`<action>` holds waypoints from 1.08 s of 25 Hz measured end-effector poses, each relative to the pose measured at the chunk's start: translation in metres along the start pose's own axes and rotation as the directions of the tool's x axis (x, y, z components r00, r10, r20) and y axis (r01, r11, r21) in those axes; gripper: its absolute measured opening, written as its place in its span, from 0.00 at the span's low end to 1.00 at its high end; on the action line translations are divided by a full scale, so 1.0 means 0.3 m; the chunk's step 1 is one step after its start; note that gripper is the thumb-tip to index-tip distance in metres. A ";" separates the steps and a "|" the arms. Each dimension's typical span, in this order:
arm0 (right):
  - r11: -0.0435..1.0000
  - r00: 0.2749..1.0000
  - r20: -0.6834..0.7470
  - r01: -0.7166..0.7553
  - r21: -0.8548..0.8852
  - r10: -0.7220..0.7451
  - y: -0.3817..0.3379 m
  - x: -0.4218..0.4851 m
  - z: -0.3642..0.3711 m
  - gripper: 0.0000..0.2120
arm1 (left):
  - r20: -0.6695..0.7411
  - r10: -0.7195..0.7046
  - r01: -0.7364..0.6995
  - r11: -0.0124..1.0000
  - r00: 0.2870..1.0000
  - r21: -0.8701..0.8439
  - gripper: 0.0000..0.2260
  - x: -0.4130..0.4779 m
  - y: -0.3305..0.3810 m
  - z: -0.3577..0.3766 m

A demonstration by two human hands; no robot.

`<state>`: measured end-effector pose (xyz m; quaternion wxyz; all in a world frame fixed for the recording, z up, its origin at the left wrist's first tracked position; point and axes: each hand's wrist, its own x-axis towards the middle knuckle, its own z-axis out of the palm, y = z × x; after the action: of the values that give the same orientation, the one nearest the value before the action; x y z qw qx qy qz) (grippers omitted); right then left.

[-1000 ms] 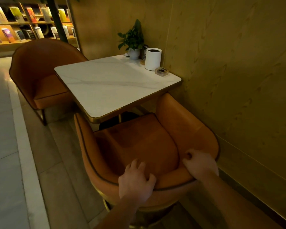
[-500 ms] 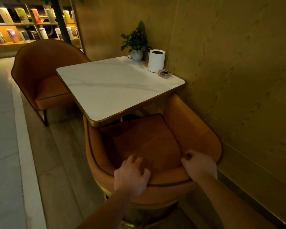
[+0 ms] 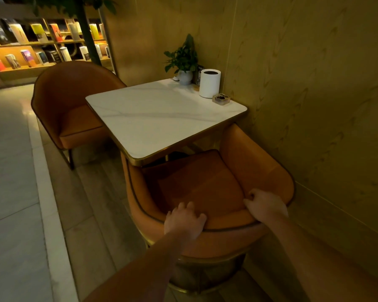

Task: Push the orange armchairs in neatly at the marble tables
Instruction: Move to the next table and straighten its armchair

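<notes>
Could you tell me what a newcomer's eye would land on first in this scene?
Most likely the near armchair in the foreground, with the left hand and right hand gripping the top of its back, its seat front tucked under the marble table. Next, the white cylinder and potted plant at the table's far corner by the wall, then the far armchair opposite.

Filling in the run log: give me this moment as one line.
hands: left hand and right hand grip near armchair backrest | seat front under marble table | far armchair tucked in
</notes>
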<state>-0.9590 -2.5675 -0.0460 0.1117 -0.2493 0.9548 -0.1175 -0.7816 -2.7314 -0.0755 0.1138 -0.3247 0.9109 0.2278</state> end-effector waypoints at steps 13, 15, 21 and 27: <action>0.946 0.946 -0.103 0.294 -0.136 -0.309 -0.298 -0.295 -0.295 0.21 | -0.221 0.028 -0.013 0.998 0.975 0.068 0.29 -0.401 -0.105 -0.320; 0.951 0.946 -0.116 0.293 -0.096 -0.303 -0.402 -0.341 -0.323 0.22 | -0.254 0.041 -0.016 0.995 0.966 0.098 0.29 -0.442 -0.175 -0.397; 0.964 0.956 -0.130 0.257 -0.070 -0.264 -0.739 -0.418 -0.306 0.23 | -0.283 0.100 -0.084 0.994 0.954 0.069 0.30 -0.498 -0.417 -0.630; 0.983 0.970 -0.171 0.179 0.033 -0.171 -1.118 -0.432 -0.237 0.22 | -0.328 0.151 -0.140 0.989 0.933 0.056 0.29 -0.502 -0.800 -0.796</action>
<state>-0.7173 -2.7747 0.1354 0.0261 -0.3189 0.9320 -0.1704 -0.5266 -2.9314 0.1039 -0.0531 -0.2883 0.9420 0.1632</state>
